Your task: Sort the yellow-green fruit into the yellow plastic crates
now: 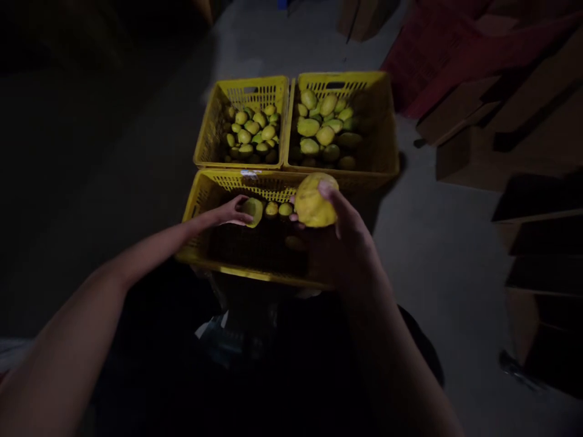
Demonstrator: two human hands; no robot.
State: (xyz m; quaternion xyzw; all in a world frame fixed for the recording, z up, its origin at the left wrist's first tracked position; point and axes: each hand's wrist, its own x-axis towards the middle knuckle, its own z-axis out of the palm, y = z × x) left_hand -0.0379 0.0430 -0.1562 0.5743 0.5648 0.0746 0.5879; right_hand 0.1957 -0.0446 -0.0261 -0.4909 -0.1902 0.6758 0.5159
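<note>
My left hand [237,211] grips a greenish-yellow fruit [254,212] over the left part of the near yellow crate [237,272]. Raised above that crate's right side, my right hand [344,212] holds a larger yellow fruit [316,200], thumb on its top. Between the hands, two small yellow-green fruits [272,209] lie by the crate's far wall. Another fruit [296,243] is dimly seen below my right hand. The crate's bottom is mostly in shadow.
Behind stand two more yellow crates, the left one [200,136] with several small fruits and the right one [387,139] with several larger ones. Cardboard boxes [469,158] and a red crate or sheet [428,60] lie on the right. The grey floor [423,243] shows between.
</note>
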